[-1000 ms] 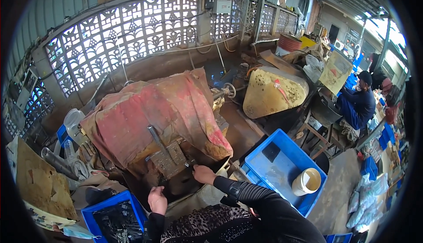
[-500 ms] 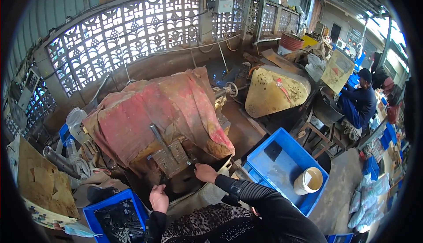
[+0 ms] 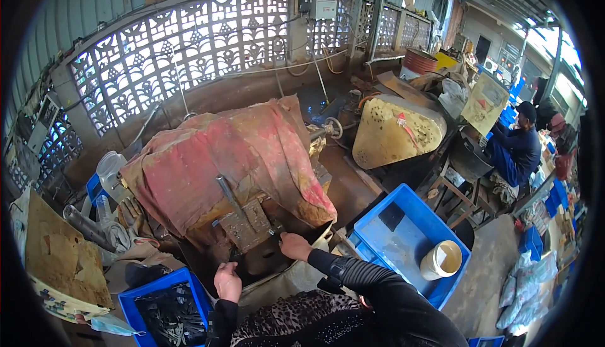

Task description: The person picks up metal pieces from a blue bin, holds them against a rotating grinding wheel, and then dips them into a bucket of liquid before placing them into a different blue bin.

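Your work centres on the grimy, pitted rectangular metal block (image 3: 251, 226), which juts out at the front of a machine draped in a stained red cloth (image 3: 211, 148). Your right hand (image 3: 295, 246) is just to the right of the block, its fingers bent in toward a small shiny metal piece (image 3: 273, 232) at the block's right edge; I can't tell whether they grip it or only touch it. Your left hand (image 3: 227, 282) is below and to the left of the block, fingers curled up near a small dark stub (image 3: 232, 255), and whether they close on it is too small to tell. Judging by both hands being at the block, you seem partway through one piece, with its handling there unfinished. Farther left and below the block, a blue plastic bin (image 3: 199, 291) holds many dark, slender pieces (image 3: 173, 318); whether those are done or waiting doesn't show. To the right of the block, a wide blue plastic tray (image 3: 406, 240) holds a cream-coloured round bucket (image 3: 432, 265), whose contents I can't make out.
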